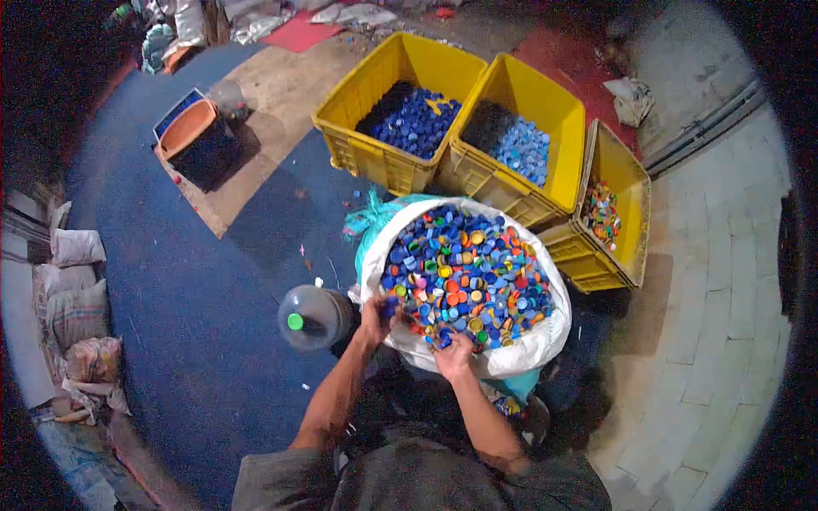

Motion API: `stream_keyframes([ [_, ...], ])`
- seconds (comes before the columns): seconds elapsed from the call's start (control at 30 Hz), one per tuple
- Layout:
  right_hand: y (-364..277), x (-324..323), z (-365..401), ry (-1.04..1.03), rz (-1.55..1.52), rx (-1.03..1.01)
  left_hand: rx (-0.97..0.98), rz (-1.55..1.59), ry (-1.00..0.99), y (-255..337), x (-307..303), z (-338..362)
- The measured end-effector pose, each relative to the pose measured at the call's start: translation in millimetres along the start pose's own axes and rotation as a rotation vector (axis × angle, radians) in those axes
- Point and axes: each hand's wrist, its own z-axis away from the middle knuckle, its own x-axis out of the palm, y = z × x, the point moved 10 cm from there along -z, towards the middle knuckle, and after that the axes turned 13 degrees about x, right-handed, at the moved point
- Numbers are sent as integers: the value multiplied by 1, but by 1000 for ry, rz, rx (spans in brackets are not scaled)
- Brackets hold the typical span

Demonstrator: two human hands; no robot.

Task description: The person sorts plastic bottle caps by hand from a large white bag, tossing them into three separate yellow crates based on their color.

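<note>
A white sack (520,347) full of mixed coloured bottle caps (469,277) stands open in front of me. My left hand (376,314) is at the sack's near left rim, fingers closed around some blue caps. Over the sack's near edge my right hand (452,352) is curled among the caps, apparently holding a few. Three yellow crates stand behind the sack: one with dark blue caps (413,119), one with light blue caps (521,145), and one with a few mixed caps (601,211).
A large water jug with a green cap (313,317) lies on the blue floor left of the sack. An orange tub in a blue crate (189,129) sits at far left. Filled sacks (78,308) line the left wall. Paved floor lies to the right.
</note>
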Motion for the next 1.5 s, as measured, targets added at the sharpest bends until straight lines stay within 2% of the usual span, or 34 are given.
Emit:
stream_keyframes([
  [0.03, 3, -3, -1, 4, -26, 9, -99, 48, -59, -4, 10, 13],
  [0.07, 6, 0, -5, -72, -31, 25, -54, 23, 23, -2, 10, 15],
  [0.1, 9, 3, 0, -11, -73, 37, -10, 1, 106, -3, 6, 18],
  [0.13, 13, 3, -1, 11, -116, 59, -94, 61, -1, -14, -4, 7],
  [0.17, 16, 1, -6, 34, -158, 84, -77, 33, 4, -20, -21, -9],
  [0.23, 4, 10, -31, -11, -135, 52, 3, 21, 186, -2, -2, -4],
  [0.27, 0, 10, -40, -27, -126, 36, 49, -20, 68, 11, 16, -16],
  [0.33, -32, 48, -67, -46, -139, -30, 134, -105, -165, 34, 29, -64],
  [0.4, -84, 145, -50, -260, -256, -122, 111, 124, 38, 95, 132, -32],
  [0.43, -108, 211, -6, -273, -242, -214, 196, 144, -68, 127, 174, -35],
  [0.5, -158, 303, 23, -1265, -1, -334, 360, 210, -280, 191, 255, -35],
  [0.57, -184, 310, 39, -475, -127, -386, 325, 217, -293, 219, 281, -41],
  [0.67, -210, 313, 49, -574, -131, -515, 367, 116, -244, 233, 270, -41],
  [0.7, -212, 295, 45, -534, -138, -528, 383, 69, -222, 234, 260, -41],
  [0.77, -207, 243, 30, -452, -154, -549, 355, -46, -159, 213, 208, -46],
  [0.87, -166, 153, 35, -57, -85, -503, 292, -198, -7, 162, 110, -44],
  [0.9, -157, 116, 9, -248, 76, -480, 254, -257, 43, 140, 68, -45],
  [0.97, -122, 60, 54, 313, 275, -526, 137, -309, 167, 96, 3, -29],
  [1.0, -119, 4, 24, 326, 480, -539, 51, -247, 16, 65, -44, -44],
  [1.03, -116, -36, 13, 464, 716, -597, -35, -182, -134, 38, -80, -53],
  [1.1, -102, -64, 27, 604, 975, -922, 51, -452, 57, 37, -76, -5],
  [1.13, -99, -64, 28, 635, 1088, -940, 96, -587, 151, 42, -71, 16],
  [1.23, -84, -43, 44, 701, 1397, -1019, 102, -830, 99, 33, -82, 33],
  [1.27, -86, -21, 50, 709, 1471, -1081, 160, -691, 118, 23, -97, 34],
  [1.3, -89, -3, 53, 715, 1547, -1140, 113, -671, 117, 10, -113, 30],
  [1.37, -94, 5, 31, 592, 1630, -1196, 16, -630, 119, -9, -142, 31],
  [1.43, -99, 53, 45, 504, 1701, -1319, 47, -702, 170, -12, -140, 43],
  [1.5, -102, 62, 28, 490, 1748, -1306, 74, -763, 193, -10, -122, 64],
])
